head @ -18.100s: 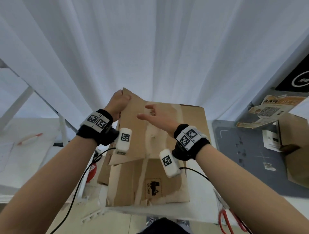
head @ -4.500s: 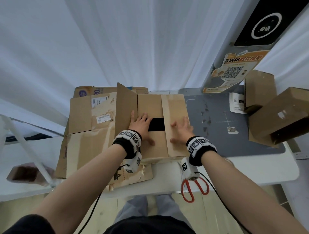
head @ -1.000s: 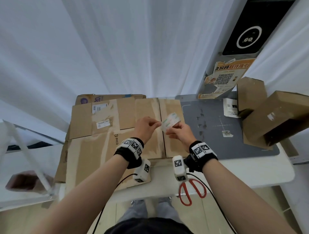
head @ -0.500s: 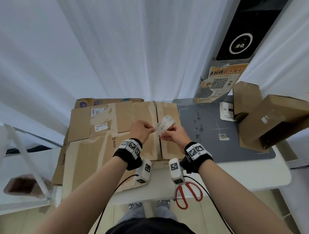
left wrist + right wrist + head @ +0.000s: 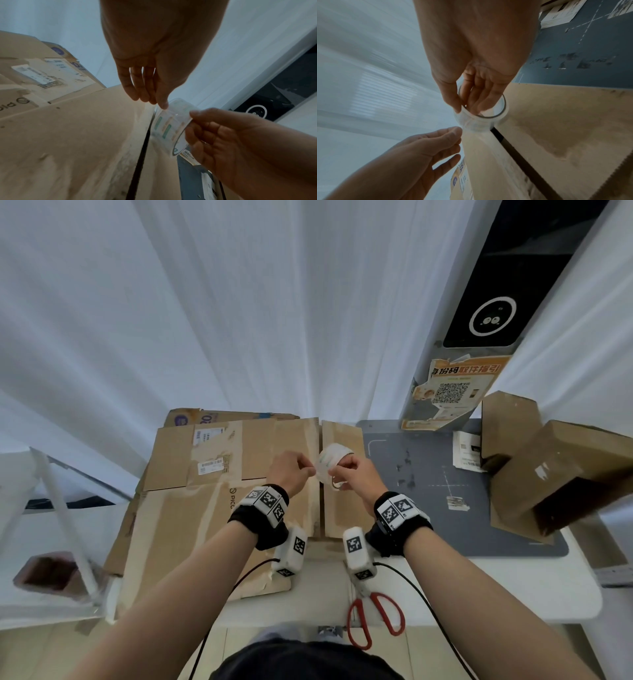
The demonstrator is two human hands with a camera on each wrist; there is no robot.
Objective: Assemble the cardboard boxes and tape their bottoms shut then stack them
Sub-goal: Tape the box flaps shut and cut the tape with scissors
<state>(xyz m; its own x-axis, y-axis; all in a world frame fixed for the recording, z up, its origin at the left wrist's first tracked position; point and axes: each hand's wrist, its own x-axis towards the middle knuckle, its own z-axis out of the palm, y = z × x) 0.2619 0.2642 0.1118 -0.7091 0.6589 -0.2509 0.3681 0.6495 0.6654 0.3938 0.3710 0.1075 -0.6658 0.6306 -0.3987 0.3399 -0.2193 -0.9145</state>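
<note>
A cardboard box [image 5: 281, 440] lies on the table with its two flaps folded flat, meeting at a dark seam [image 5: 320, 474]. Just above that seam my right hand [image 5: 334, 474] holds a roll of clear printed tape [image 5: 330, 462], fingers hooked through its core [image 5: 481, 102] and thumb on the outside. My left hand [image 5: 310, 470] pinches at the roll's outer layer [image 5: 163, 106] with thumb and fingertips. In the left wrist view, the tape roll [image 5: 171, 125] hangs over the seam [image 5: 142, 155]. No tape lies on the seam.
Flattened cardboard [image 5: 178, 515] lies left of the box. Red scissors [image 5: 375, 618] lie at the table's front edge. A grey mat [image 5: 428, 474] sits to the right, with two assembled boxes [image 5: 561, 474] and a QR poster [image 5: 452, 392] beyond. A white rack [image 5: 65, 525] stands left.
Earlier both hands pressed the flaps flat. Over the last second they have kept the tape roll above the seam, and the roll has turned a little in the fingers.
</note>
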